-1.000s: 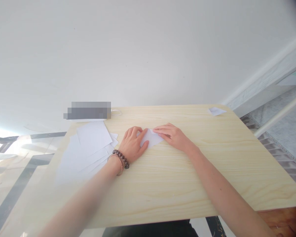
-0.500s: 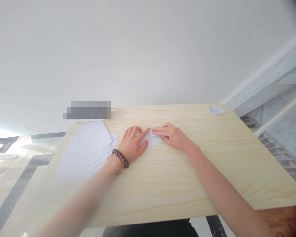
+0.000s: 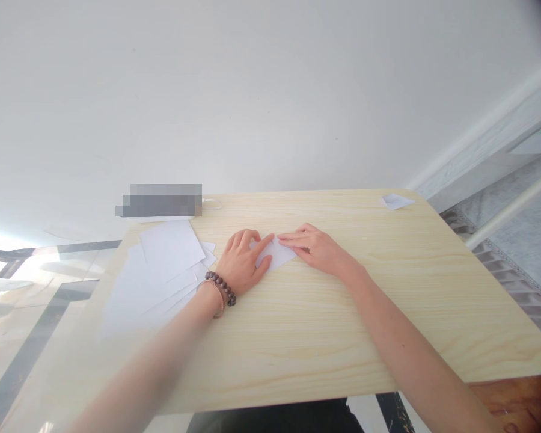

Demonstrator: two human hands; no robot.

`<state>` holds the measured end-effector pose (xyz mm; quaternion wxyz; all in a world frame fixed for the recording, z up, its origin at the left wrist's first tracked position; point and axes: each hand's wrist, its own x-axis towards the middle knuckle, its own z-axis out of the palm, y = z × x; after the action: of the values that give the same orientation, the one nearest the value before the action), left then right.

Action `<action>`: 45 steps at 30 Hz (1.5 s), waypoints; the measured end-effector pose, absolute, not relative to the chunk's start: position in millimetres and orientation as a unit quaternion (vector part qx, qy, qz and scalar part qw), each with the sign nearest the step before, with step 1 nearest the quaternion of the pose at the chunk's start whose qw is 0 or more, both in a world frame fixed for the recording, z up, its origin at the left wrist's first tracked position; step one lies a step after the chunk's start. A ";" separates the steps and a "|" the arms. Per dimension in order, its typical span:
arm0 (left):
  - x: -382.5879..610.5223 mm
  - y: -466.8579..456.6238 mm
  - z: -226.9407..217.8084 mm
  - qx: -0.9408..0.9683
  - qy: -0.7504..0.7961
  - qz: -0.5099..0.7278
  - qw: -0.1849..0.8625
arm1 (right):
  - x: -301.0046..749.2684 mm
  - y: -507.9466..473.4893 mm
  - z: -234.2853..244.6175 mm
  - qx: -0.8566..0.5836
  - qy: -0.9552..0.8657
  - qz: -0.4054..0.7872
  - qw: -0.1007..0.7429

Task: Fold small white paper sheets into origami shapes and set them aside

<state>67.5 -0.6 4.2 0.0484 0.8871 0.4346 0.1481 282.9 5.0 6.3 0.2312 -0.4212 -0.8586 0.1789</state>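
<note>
A small folded white paper (image 3: 277,255) lies on the pale wooden table (image 3: 324,337) near its far middle. My left hand (image 3: 242,262), with a bead bracelet at the wrist, rests flat on the paper's left part, forefinger stretched toward its top point. My right hand (image 3: 316,248) lies on the paper's right part, fingers extended and pressed down along its upper edge. The fingertips of both hands nearly meet at the paper's top. Neither hand grips anything; both press the paper flat.
A loose stack of white sheets (image 3: 162,270) spreads over the table's left side. A small folded paper piece (image 3: 395,201) sits at the far right corner. A blurred-out grey object (image 3: 162,201) lies at the far left edge. A white wall stands behind.
My left forefinger has stretched up to the paper's top point, beside my right fingertips. The paper's small raised flap from half a second ago now lies flatter. Both arms have barely shifted.
</note>
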 end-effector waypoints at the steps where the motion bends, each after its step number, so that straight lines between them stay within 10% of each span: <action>1: 67.4 -0.6 4.3 0.887 0.434 0.148 0.047 | 282.9 5.1 6.4 -0.421 -0.859 0.178 0.229; 45: 73.2 -1.8 12.8 0.895 0.427 0.125 0.000 | 267.7 3.6 9.0 -0.485 -0.834 0.105 0.241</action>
<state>73.2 -1.8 12.8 -0.0002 0.8953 0.4274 0.1253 267.7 3.6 9.0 0.2409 -0.4845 -0.8344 0.1050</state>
